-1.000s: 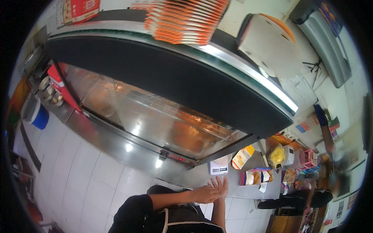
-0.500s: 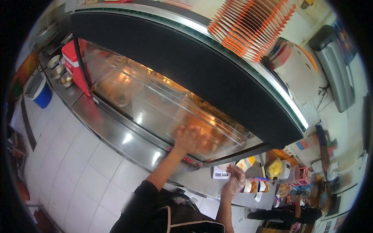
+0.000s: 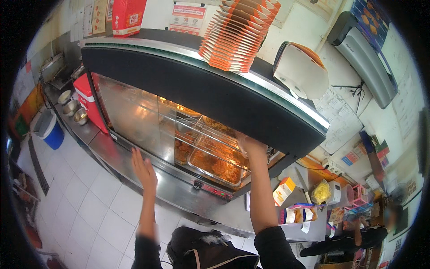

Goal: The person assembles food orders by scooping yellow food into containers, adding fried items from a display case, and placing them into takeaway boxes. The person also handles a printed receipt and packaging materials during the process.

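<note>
A black-topped heated display cabinet (image 3: 201,85) stands before me, its right side uncovered and its sliding glass door (image 3: 130,112) over the left. My right hand (image 3: 251,145) reaches in over the wire rack (image 3: 215,134), near the upper edge of the opening. Its fingers are hidden behind the cabinet's black panel, so what they touch does not show. Below the rack lies a metal tray (image 3: 194,163) of browned, fried-looking food (image 3: 217,161). My left hand (image 3: 144,170) is held in front of the glass door with its fingers stretched out and nothing in it.
A stack of orange-and-white cartons (image 3: 237,36) and a red box (image 3: 127,18) stand on the cabinet. To the left are a red cooler (image 3: 87,103), metal bowls (image 3: 71,107) and a blue bin (image 3: 51,132). A yellow-and-white box (image 3: 284,190) sits right. Another person (image 3: 354,240) stands further right.
The glass door has slid left, uncovering the right side. My left hand has come off the glass and moved left. My right hand has gone from beside the counter up into the cabinet.
</note>
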A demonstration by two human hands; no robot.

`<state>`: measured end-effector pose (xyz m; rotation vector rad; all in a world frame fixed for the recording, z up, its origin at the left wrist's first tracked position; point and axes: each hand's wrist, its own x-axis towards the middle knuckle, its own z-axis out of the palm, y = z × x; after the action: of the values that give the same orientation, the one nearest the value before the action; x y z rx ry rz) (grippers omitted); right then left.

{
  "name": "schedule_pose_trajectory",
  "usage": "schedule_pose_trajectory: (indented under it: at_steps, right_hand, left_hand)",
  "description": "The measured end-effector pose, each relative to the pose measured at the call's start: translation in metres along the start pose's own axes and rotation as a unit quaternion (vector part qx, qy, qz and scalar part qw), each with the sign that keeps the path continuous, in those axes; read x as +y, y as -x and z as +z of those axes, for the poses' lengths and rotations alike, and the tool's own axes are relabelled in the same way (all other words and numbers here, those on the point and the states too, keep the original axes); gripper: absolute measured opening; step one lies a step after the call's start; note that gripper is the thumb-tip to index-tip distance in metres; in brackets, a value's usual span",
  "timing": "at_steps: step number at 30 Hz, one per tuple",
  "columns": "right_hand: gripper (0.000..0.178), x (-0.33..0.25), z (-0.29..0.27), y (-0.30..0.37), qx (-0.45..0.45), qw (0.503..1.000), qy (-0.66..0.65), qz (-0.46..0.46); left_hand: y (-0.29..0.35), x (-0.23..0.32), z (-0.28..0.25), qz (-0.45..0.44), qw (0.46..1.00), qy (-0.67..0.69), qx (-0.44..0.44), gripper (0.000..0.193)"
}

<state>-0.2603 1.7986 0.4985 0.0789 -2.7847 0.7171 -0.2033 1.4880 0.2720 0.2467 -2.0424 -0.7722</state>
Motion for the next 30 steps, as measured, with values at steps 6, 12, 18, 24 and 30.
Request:
schedule_pose_trajectory:
  at_steps: [6, 12, 18, 24, 30]
  right_hand:
    - [0.049, 0.045, 0.038, -0.009, 0.220, 0.856, 0.457, -0.096]
    - [0.035, 0.053, 0.017, -0.018, 0.219, 0.962, 0.095, -0.131]
    - [0.039, 0.045, 0.004, -0.006, 0.197, 0.974, 0.113, -0.020]
    - [0.059, 0.039, 0.002, -0.011, -0.039, 0.982, 0.157, 0.094]
    - [0.051, 0.064, 0.033, -0.040, -0.008, 0.979, 0.203, -0.010]
  left_hand:
    - [0.105, 0.056, -0.019, -0.112, 0.980, 0.147, -0.077, 0.044]
    - [0.114, 0.143, -0.009, -0.052, 0.934, 0.332, -0.125, 0.035]
    - [0.086, 0.194, -0.003, -0.095, 0.882, 0.425, -0.181, 0.036]
    - [0.087, 0.223, 0.011, -0.155, 0.821, 0.493, -0.244, 0.047]
    - [0.127, 0.238, 0.013, -0.142, 0.809, 0.533, -0.203, 0.037]
